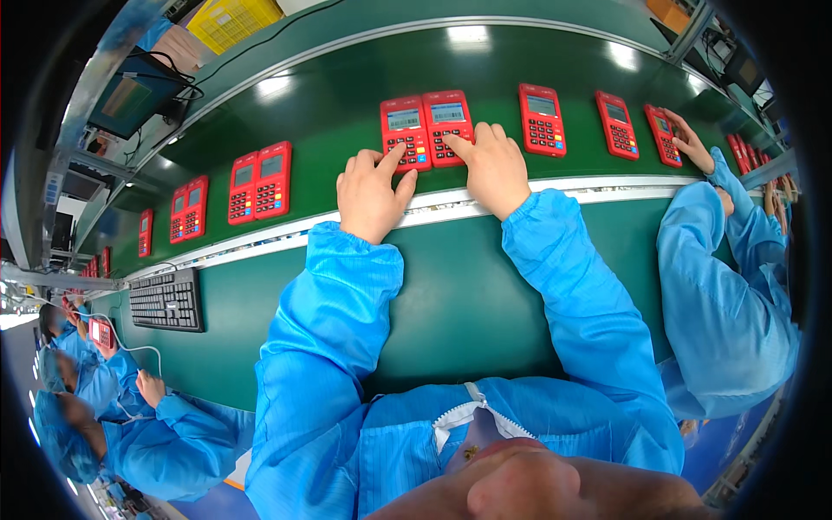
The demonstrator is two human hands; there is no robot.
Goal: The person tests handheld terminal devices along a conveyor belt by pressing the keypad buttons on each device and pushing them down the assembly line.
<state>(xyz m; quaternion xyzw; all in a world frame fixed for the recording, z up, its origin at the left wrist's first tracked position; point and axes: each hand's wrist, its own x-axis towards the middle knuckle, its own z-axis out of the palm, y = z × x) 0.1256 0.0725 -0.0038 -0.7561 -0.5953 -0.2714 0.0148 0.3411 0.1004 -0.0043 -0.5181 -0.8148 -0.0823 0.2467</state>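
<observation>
Two red handheld card terminals stand side by side in front of me on the green belt, their screens lit. My left hand (373,192) reaches over the lower edge of the left card terminal (405,123), its index fingertip on the keypad and its thumb held apart. On the right card terminal (447,114), the index finger of my right hand (497,169) rests on the keys, the other fingers bent beside the casing. Neither hand grips anything.
More red terminals lie along the belt: a single one (542,121) to the right, a pair (273,180) to the left. A black keyboard (167,300) sits on the green bench at left. At right, a co-worker's hand (689,141) touches another terminal. Co-workers sit at lower left.
</observation>
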